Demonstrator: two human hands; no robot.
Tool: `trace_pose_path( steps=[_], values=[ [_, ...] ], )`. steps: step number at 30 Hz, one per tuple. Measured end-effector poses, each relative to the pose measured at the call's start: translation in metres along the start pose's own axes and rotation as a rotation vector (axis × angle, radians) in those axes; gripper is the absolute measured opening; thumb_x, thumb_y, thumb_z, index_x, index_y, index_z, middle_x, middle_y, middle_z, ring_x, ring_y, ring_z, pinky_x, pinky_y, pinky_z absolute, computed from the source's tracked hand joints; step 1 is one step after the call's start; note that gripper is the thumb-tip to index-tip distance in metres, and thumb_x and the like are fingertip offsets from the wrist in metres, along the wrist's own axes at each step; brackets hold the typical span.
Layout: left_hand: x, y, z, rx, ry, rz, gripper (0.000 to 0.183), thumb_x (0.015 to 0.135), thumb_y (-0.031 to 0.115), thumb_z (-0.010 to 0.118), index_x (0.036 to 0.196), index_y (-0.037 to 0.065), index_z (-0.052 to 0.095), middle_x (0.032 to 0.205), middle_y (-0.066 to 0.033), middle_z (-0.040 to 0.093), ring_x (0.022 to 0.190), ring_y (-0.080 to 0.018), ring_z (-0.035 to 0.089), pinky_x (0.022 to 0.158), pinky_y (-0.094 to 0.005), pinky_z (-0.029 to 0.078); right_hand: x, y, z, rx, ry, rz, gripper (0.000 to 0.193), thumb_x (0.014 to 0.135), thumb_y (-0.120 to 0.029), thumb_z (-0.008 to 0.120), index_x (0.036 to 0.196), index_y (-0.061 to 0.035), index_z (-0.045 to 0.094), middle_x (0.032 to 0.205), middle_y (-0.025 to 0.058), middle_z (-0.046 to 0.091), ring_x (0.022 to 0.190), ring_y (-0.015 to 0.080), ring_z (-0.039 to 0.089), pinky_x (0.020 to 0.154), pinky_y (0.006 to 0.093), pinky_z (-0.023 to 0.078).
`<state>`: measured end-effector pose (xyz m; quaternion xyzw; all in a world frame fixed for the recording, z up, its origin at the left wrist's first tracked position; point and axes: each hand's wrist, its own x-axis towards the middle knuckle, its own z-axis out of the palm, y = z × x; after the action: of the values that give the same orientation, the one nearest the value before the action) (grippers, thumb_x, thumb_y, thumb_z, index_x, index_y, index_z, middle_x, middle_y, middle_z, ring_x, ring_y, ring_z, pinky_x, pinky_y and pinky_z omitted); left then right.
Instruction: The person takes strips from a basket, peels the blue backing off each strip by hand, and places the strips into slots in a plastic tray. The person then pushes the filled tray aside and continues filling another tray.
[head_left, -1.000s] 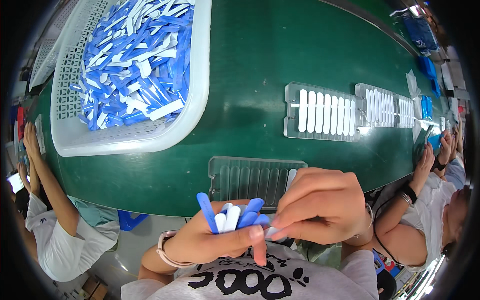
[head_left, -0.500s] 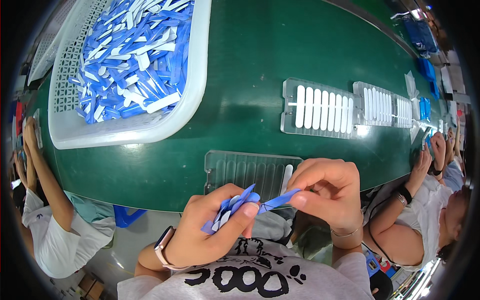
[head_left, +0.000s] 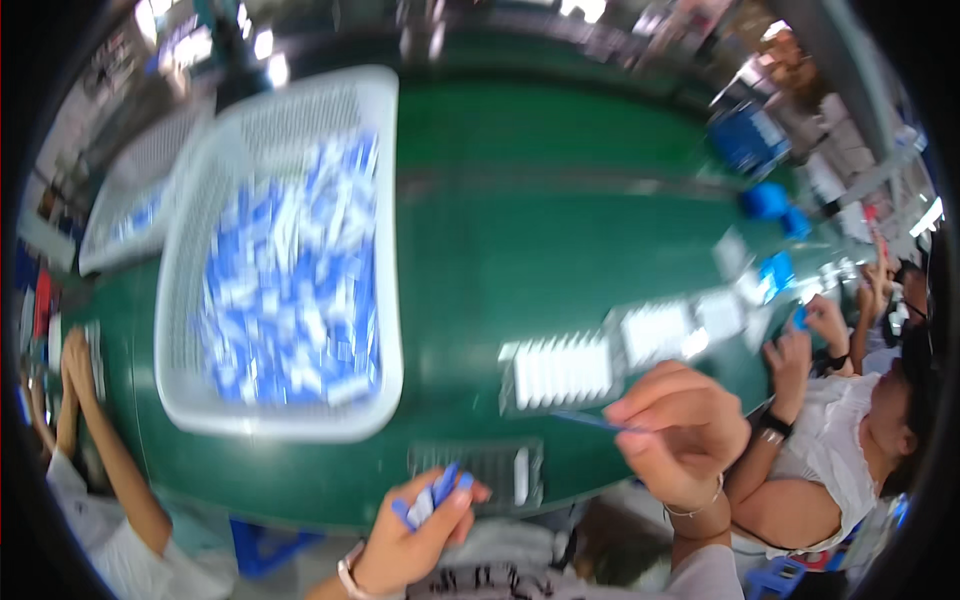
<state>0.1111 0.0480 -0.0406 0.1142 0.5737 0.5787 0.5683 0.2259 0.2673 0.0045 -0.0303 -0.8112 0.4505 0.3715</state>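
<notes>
My left hand (head_left: 405, 545), low in the middle, is closed around a small bunch of blue and white rounded-end strips (head_left: 430, 502). Off to the right, my right hand (head_left: 688, 440) is raised and pinches one thin blue strip (head_left: 582, 419) between thumb and fingertips; motion blurs it. Just beyond my left hand lies a clear slotted tray (head_left: 455, 460) on the green table. One white strip (head_left: 521, 475) sits at that tray's right end. Farther off, near my right hand's fingertips, a second clear tray (head_left: 508, 388) holds a row of white strips.
A large white basket (head_left: 280, 428) heaped with blue and white strips stands at left, another basket (head_left: 110, 250) behind it. More filled trays (head_left: 655, 333) continue rightward on the green table (head_left: 470, 270). People work at both sides; one person's arm (head_left: 752, 465) is close to my right.
The view has tilted up, showing more of the table's far side. My right hand has drawn away from my left, rightward, taking one blue strip with it.
</notes>
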Motion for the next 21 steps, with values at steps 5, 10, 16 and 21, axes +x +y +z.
trace_pose_path(
  steps=[5,10,16,21],
  values=[
    [-0.004,-0.001,0.011,-0.226,0.027,0.023,0.015,0.092,0.014,0.044,0.094,0.004,0.055,0.066,-0.0011,0.05,0.053,-0.0079,0.041,0.048,-0.0208,0.03,0.125,-0.04,-0.052,-0.228,0.618,-0.5,0.023,0.072,0.012,0.069,0.091,0.0029,0.059,0.085,0.0123,0.066,0.077,0.0172,0.064,0.063,0.0242,0.048],
    [-0.023,0.007,0.011,-0.175,0.038,0.139,0.025,0.095,0.017,0.045,0.076,0.004,0.055,0.057,0.0029,0.042,0.048,-0.0055,0.034,0.045,-0.0208,0.025,0.253,-0.105,-0.108,-0.701,0.712,-1.032,0.011,0.077,-0.002,0.07,0.085,-0.005,0.065,0.087,0.0035,0.069,0.08,0.015,0.061,0.07,0.0264,0.046],
    [-0.02,0.009,0.009,-0.072,-0.004,0.223,0.029,0.097,0.018,0.045,0.075,0.002,0.055,0.053,0.0055,0.037,0.045,-0.0048,0.03,0.043,-0.0214,0.023,0.362,-0.064,-0.167,-1.208,0.677,-0.577,0.014,0.08,-0.023,0.061,0.086,-0.0135,0.069,0.088,0.0049,0.069,0.09,0.0285,0.06,0.084,0.0536,0.039],
    [-0.04,-0.003,0.009,-0.228,0.184,0.266,0.017,0.097,0.016,0.048,0.088,0.004,0.055,0.054,0.006,0.037,0.044,-0.0042,0.03,0.042,-0.0207,0.023,0.374,-0.031,-0.191,-1.059,0.267,-0.206,0.04,0.08,-0.041,0.056,0.108,-0.0167,0.068,0.105,0.0084,0.068,0.108,0.031,0.059,0.093,0.0674,0.027]
  ],
)
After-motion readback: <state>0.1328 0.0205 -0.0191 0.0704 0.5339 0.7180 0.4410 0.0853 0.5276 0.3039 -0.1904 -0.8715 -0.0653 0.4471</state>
